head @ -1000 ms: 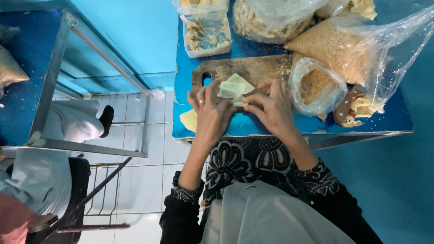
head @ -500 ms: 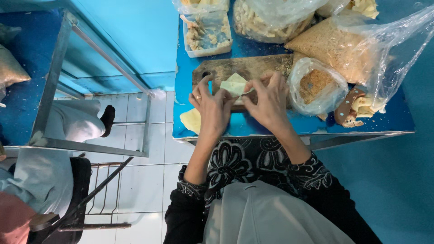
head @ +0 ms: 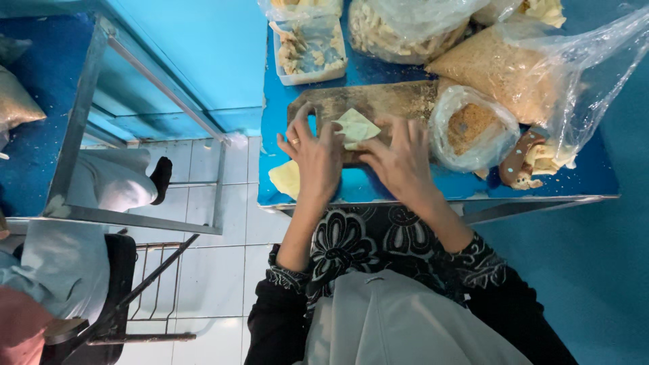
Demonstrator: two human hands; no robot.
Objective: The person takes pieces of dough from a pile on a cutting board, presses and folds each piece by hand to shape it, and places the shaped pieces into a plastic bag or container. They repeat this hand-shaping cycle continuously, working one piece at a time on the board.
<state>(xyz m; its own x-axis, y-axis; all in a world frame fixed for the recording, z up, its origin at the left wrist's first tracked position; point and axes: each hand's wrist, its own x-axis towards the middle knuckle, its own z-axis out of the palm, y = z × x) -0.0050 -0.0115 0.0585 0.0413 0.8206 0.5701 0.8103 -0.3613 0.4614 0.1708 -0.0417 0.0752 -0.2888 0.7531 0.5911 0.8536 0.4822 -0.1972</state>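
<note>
On wooden board (head: 378, 101), near front edge: pale folded pastry sheet (head: 356, 127), creased into a rough envelope, corners overlapping, not yet a closed parcel as far as visible; filling, if any, hidden under the folds. Left hand (head: 316, 159): fingers spread and flat, tips pressing the sheet's left edge, ring on one finger, nothing gripped. Right hand (head: 400, 161): fingers likewise spread, tips on the sheet's right and lower edge, palm down, pinning rather than grasping. Judged stage: folding under way, sealing or final tuck apparently outstanding. Just left of the left hand, on blue table (head: 574, 182): second pale sheet (head: 286, 178), lying flat, seemingly unfolded and awaiting its turn. Beyond the board: clear plastic tub (head: 312, 49) of pale scraps or filling; large clear bag of pale pieces (head: 405, 27); bag of fine brown crumbs (head: 500, 71); small round bag of crumbs (head: 472, 128), touching the board's right end. Near right front corner of table: brown speckled item beside pale pieces (head: 531, 162), kind uncertain. No finished parcels identifiable anywhere in view. Left of table: metal frame (head: 88, 115) over white tiled floor (head: 209, 270); part of another seated person (head: 61, 263) at lower left.
</note>
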